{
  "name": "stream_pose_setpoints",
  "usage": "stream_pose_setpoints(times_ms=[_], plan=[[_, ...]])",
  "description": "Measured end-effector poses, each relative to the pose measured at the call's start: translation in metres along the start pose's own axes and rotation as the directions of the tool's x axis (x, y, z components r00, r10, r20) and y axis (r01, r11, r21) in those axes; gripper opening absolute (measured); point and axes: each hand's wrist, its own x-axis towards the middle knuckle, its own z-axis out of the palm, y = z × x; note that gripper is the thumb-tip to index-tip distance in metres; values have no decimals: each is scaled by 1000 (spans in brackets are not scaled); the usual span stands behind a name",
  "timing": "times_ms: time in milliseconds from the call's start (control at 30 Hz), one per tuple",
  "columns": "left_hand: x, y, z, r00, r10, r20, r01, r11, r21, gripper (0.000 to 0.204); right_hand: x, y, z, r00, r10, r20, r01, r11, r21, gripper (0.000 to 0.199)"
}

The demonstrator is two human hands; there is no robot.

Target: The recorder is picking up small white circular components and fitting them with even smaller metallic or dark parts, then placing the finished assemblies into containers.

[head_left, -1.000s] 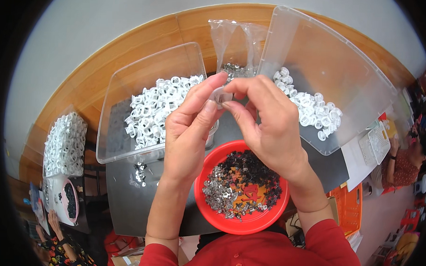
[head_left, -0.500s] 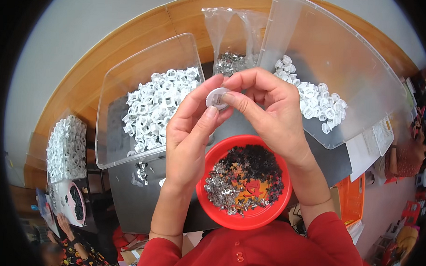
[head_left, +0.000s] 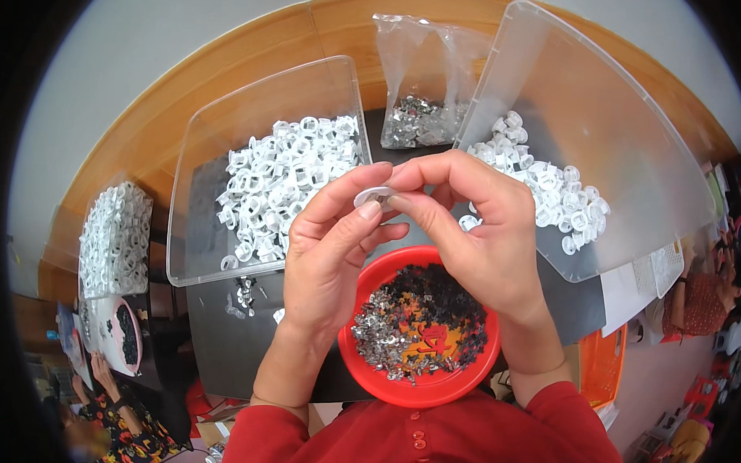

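Note:
Between both hands, above the table, is a round white plastic part (head_left: pixel 375 197), tilted so its face is seen at a slant. My left hand (head_left: pixel 329 234) pinches its near left edge with thumb and fingers. My right hand (head_left: pixel 477 223) presses its thumb tip against the right side of the part, with the index finger curled over behind. Whatever the right thumb pushes on is hidden. Just below the hands is a red bowl (head_left: pixel 351 355) holding small black pieces and small silver metal pieces.
A clear bin (head_left: pixel 187 217) at the left holds many white plastic parts (head_left: pixel 278 187); a tilted clear bin (head_left: pixel 626 159) at the right holds more. Between them stands a plastic bag (head_left: pixel 423 127) of metal pieces. A co-worker's hand (head_left: pixel 102 371) is at the far left.
The white part has tipped from facing me to a flatter slant. Both hands have lowered slightly in the picture, still pinching it, and the view has shifted a little.

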Motion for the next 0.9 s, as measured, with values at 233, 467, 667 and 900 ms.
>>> stream_pose_setpoints(times_ms=[233, 467, 667, 900], plan=[[-2, 5, 2, 999, -28, 17, 28, 1000, 0, 37, -2, -1, 2, 1000, 19, 16, -19, 999, 28, 9], [-4, 3, 4, 999, 46, -16, -45, 997, 60, 38, 0, -3, -6, 998, 57, -36, -52, 991, 125, 12], [1, 8, -7, 997, -43, 72, 52, 989, -140, 48, -5, 38, -55, 953, 241, -181, -286, 912, -294, 12], [-3, 10, -13, 986, -10, 169, 56, 962, -269, 48, -73, 71, -94, 950, 303, -77, -265, 651, -712, 12]])
